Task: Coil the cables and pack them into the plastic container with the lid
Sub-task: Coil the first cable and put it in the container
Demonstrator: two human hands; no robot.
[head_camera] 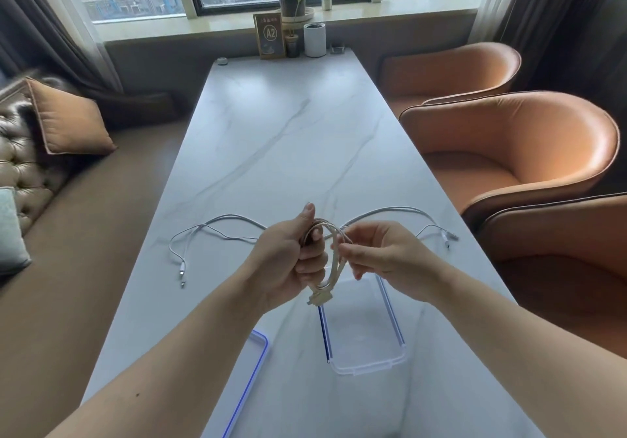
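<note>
Left hand [288,257] grips coil [322,261] above open box [366,356]; right hand [383,254] pinches strand (lid [251,376] aside). Advice: keep loops even, tuck plug, lower in.

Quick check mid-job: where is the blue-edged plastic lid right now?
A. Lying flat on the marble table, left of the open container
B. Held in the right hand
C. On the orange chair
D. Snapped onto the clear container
A: the blue-edged plastic lid lies on the white marble table, left of the open clear plastic container, while both hands are busy with the beige cable coil.
</note>
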